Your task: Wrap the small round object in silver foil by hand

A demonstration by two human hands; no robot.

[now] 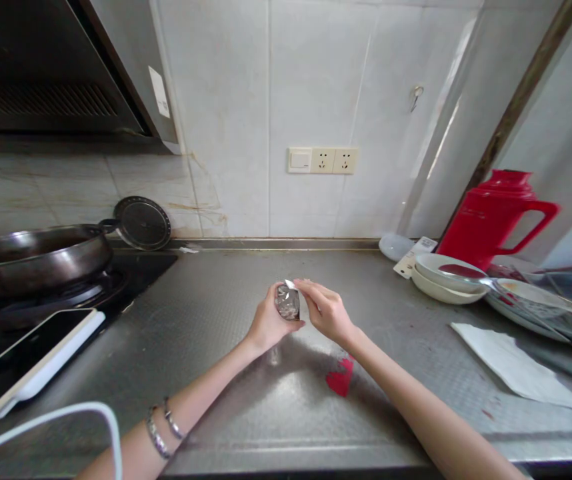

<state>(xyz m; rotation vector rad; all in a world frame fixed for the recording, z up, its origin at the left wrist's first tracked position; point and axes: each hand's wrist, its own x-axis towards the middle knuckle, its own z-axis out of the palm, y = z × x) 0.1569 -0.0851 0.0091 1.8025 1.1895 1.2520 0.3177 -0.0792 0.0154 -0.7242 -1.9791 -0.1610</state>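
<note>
My left hand [269, 321] is wrapped round a small glass-like container [287, 303], round-topped, with greyish, shiny contents that I cannot identify. At its upper edge my right hand [327, 308] pinches a small white piece [290, 285], perhaps paper or tissue; its fingertips are partly hidden. Both hands are held above the middle of the steel counter [226, 293]. Below my right wrist a red scrap [340, 377] with a jagged edge lies on the counter.
A pan [36, 260] sits on the black stove at left, with a phone [31, 360] and white cable in front. To the right are a red thermos [491, 217], stacked bowls [449, 287], plates [541, 300] and a white napkin [513, 363]. Sockets [323, 161] are on the wall.
</note>
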